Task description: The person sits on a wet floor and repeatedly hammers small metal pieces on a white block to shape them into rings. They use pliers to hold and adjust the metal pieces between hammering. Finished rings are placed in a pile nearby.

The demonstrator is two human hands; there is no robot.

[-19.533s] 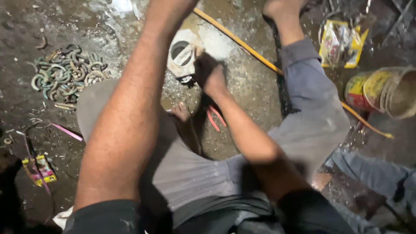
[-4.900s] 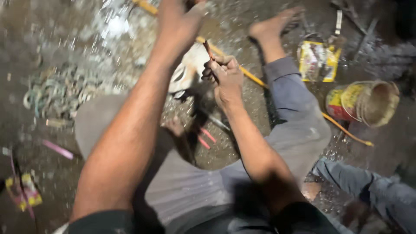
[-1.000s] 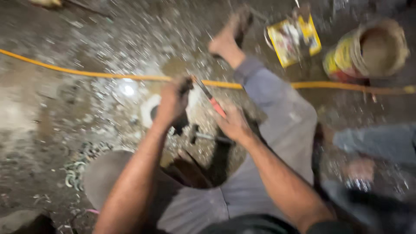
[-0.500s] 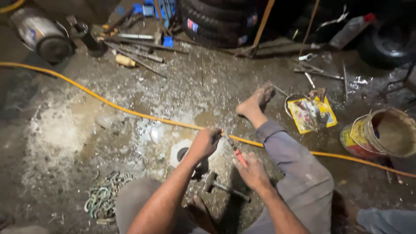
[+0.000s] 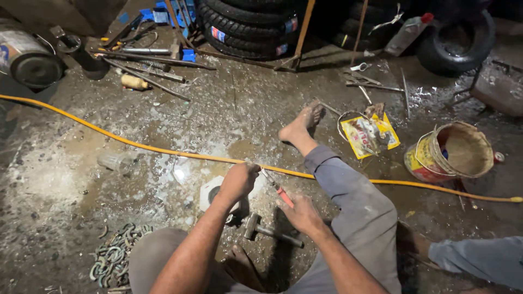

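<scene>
Reaching forward, left hand (image 5: 239,181) fists on white part (image 5: 210,191); right hand (image 5: 299,212) holds screwdriver (image 5: 279,190).

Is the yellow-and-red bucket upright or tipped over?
Upright: the bucket stands on the floor, its open mouth facing up.

2 hands (image 5: 239,179), 1 hammer (image 5: 267,231), 1 bucket (image 5: 452,155), 1 yellow hose (image 5: 136,144)
</scene>
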